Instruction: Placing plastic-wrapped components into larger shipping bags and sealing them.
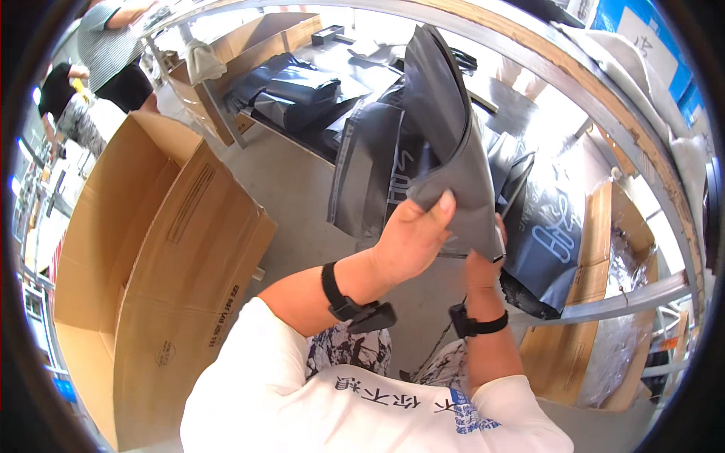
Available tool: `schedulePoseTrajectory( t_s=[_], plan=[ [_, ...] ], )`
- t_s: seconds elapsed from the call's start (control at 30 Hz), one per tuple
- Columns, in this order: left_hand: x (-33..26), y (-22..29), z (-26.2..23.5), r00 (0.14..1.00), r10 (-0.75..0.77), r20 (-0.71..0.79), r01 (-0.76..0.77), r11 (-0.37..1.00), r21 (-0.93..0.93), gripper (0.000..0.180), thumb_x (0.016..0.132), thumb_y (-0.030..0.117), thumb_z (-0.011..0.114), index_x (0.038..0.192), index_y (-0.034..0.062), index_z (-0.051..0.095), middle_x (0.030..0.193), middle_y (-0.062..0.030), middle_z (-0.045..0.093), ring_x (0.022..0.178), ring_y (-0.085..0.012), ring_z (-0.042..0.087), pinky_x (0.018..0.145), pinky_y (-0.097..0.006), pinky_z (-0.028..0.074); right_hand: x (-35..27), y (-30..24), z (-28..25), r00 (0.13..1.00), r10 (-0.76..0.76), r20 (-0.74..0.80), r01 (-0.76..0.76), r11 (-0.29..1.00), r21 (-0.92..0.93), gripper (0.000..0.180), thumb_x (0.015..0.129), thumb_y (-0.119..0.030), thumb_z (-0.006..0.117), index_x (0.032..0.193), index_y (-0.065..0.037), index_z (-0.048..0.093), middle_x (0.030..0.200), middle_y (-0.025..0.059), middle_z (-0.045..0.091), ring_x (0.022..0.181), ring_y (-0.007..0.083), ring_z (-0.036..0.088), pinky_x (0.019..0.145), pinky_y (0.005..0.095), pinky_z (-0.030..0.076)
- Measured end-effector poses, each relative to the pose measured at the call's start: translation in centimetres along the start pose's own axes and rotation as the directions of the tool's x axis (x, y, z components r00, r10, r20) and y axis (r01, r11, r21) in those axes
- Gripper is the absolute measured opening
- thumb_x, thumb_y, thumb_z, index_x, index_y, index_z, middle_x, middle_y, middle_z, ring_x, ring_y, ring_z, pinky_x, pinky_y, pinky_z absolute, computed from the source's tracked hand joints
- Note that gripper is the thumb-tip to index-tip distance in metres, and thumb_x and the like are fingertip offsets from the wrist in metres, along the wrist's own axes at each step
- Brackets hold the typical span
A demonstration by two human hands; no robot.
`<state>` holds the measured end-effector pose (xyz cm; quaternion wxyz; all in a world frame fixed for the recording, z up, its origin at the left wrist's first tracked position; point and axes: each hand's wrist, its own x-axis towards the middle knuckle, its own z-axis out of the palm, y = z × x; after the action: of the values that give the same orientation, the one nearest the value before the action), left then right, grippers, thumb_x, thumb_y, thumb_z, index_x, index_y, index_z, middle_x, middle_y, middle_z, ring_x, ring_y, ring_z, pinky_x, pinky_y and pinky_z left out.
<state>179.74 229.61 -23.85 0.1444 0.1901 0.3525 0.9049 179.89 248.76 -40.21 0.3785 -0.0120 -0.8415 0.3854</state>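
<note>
A dark grey plastic mailing bag [445, 143] is held up in front of me, its top reaching toward the shelf frame. My left hand [411, 238] pinches its lower edge, thumb on the front face. My right hand [483, 260] grips the bag from behind and is mostly hidden by it. More grey bags [370, 170] hang beside it on the left, and a printed dark bag [547, 226] lies to the right. Both wrists carry black straps.
A large open cardboard box [162, 257] stands at my left. A metal-framed shelf [627, 302] holds piles of dark bags [298, 94] and cartons [589, 302]. Another person [113, 49] stands at the far upper left. Grey floor lies between.
</note>
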Motion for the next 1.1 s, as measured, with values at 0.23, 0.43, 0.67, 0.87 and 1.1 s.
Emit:
schedulePoseTrajectory(
  t_s=[0.23,0.43,0.67,0.87,1.1],
  plan=[
    [-5.0,1.1,-9.3,0.669,-0.636,0.383,0.282,0.695,0.661,0.041,0.098,0.021,0.056,0.133,0.0006,0.049,0.132,-0.0075,0.056,0.12,-0.0209,0.052,0.103,-0.036,0.04,6.3,-4.0,-12.2,0.964,-0.211,-0.161,0.26,0.872,0.415,0.05,0.088,-0.017,0.064,0.131,0.003,0.047,0.129,0.0154,0.053,0.113,0.0265,0.055,0.097,0.0373,0.046],
    [-2.9,-1.2,-26.1,0.426,-0.844,-0.327,0.595,-0.011,0.804,0.042,0.088,0.025,0.067,0.126,0.0102,0.059,0.118,-0.0066,0.063,0.109,-0.0249,0.058,0.095,-0.038,0.047,4.6,-8.7,-15.7,0.954,-0.287,-0.082,0.298,0.895,0.333,0.049,0.09,-0.022,0.061,0.13,0.003,0.047,0.127,0.0165,0.053,0.111,0.0271,0.056,0.097,0.038,0.045],
    [7.4,-4.0,-26.2,0.778,-0.314,-0.545,0.59,0.663,0.46,0.057,0.078,0.041,0.077,0.115,0.0021,0.058,0.1,-0.0058,0.059,0.095,-0.0162,0.054,0.075,-0.032,0.044,1.1,-7.4,-18.6,0.974,-0.215,-0.066,0.225,0.942,0.249,0.048,0.091,-0.023,0.059,0.13,0.003,0.047,0.128,0.0168,0.052,0.111,0.0271,0.056,0.097,0.0382,0.046],
    [13.9,-7.2,-26.4,0.673,0.049,-0.738,0.324,0.877,0.354,0.089,0.068,0.047,0.084,0.129,-0.0048,0.044,0.115,-0.0115,0.059,0.103,-0.0197,0.054,0.078,-0.04,0.045,-1.2,-6.2,-22.5,0.982,-0.17,-0.079,0.18,0.972,0.153,0.047,0.092,-0.023,0.058,0.13,0.003,0.047,0.128,0.017,0.052,0.111,0.0272,0.056,0.097,0.0384,0.046],
    [17.5,-6.9,-28.6,0.667,0.075,-0.742,0.372,0.829,0.418,0.06,0.072,0.03,0.081,0.118,-0.0029,0.06,0.104,-0.0142,0.069,0.099,-0.0297,0.066,0.088,-0.038,0.051,-5.9,-3.3,-27.3,0.991,-0.079,-0.108,0.091,0.99,0.107,0.046,0.092,-0.024,0.056,0.129,0.002,0.047,0.128,0.0173,0.052,0.111,0.0273,0.055,0.097,0.0386,0.046]
  ],
)
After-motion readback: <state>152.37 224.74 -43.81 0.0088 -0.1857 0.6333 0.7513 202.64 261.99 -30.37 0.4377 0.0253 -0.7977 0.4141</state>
